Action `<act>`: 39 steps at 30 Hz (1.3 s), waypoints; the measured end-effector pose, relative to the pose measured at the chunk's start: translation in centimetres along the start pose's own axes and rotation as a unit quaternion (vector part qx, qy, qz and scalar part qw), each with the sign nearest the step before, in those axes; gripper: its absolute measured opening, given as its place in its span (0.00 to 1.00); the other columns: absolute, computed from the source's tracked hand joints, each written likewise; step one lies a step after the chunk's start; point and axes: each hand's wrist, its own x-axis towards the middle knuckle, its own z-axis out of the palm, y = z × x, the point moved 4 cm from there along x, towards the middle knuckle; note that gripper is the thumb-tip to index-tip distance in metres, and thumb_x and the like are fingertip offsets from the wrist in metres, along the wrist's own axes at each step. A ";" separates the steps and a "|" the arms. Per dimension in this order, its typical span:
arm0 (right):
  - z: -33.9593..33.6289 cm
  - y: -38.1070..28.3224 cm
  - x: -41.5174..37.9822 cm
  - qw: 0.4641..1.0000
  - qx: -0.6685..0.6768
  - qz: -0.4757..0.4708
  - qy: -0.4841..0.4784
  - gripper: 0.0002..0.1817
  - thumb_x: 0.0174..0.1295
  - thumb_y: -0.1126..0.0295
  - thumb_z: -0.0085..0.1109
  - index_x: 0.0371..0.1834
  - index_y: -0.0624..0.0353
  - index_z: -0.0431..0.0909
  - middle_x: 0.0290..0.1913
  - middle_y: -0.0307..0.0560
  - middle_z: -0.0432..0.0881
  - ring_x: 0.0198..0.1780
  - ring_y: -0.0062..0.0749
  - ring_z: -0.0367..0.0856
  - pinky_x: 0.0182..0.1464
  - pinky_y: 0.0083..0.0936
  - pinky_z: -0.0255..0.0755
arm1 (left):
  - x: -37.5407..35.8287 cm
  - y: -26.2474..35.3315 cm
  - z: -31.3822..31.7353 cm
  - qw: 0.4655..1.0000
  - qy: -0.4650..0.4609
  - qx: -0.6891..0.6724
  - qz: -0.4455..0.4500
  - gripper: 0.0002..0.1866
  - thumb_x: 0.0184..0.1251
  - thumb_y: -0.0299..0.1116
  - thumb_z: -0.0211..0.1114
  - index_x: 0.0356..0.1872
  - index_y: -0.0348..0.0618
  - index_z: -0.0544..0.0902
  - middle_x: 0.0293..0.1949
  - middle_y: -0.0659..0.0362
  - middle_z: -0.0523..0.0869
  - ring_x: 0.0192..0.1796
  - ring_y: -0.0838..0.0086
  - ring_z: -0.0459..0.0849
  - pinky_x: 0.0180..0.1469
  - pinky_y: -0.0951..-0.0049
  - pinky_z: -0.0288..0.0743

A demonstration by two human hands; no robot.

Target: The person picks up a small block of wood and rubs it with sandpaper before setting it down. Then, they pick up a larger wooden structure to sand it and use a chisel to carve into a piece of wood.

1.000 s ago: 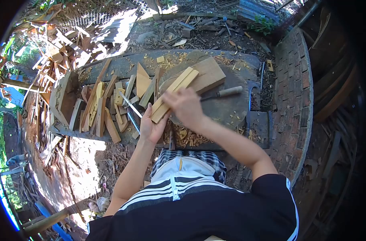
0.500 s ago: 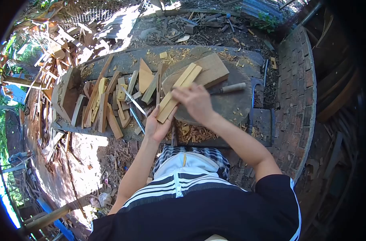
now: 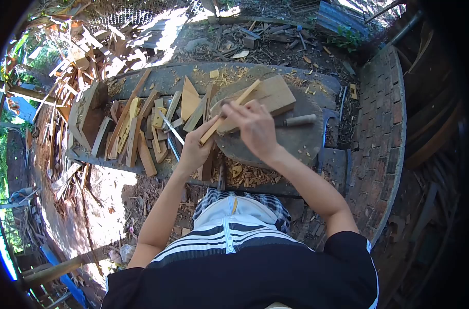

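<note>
Both my arms reach forward and down, bare from the short black sleeves to the fingers. My left hand [image 3: 196,149] sits lower and closer to me, fingers curled shut in a grip, thumb side turned up. My right hand [image 3: 255,126] lies just beyond it and to the right, back of the hand facing me, fingers bent down and closed (the fingertips themselves are hidden). The right forearm runs diagonally back to my shoulder.
</note>
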 end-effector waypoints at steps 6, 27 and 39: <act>2.1 5.3 1.8 0.999 -0.030 0.029 -0.031 0.19 0.58 0.73 0.54 0.52 0.47 0.83 0.43 0.39 0.87 0.42 0.34 0.80 0.45 0.29 0.75 | 0.5 0.6 -0.6 1.000 -0.021 -0.007 0.005 0.24 0.69 0.22 0.58 0.66 0.39 0.74 0.55 0.52 0.85 0.55 0.77 0.80 0.60 0.76 0.69; 3.6 7.9 -0.9 0.987 -0.013 0.049 -0.152 0.21 0.56 0.76 0.55 0.52 0.45 0.85 0.47 0.35 0.87 0.42 0.38 0.78 0.45 0.32 0.78 | -5.0 -5.7 3.0 0.725 0.106 -0.608 -0.306 0.36 0.67 0.20 0.62 0.75 0.45 0.58 0.68 0.48 0.69 0.68 0.60 0.72 0.73 0.60 0.66; 4.2 4.6 -0.6 0.991 -0.033 0.035 -0.125 0.20 0.58 0.75 0.52 0.53 0.47 0.82 0.44 0.40 0.87 0.41 0.38 0.80 0.44 0.33 0.74 | -4.3 -4.4 3.6 0.710 0.177 -0.621 -0.280 0.22 0.81 0.41 0.47 0.62 0.32 0.70 0.61 0.49 0.76 0.64 0.62 0.76 0.70 0.58 0.73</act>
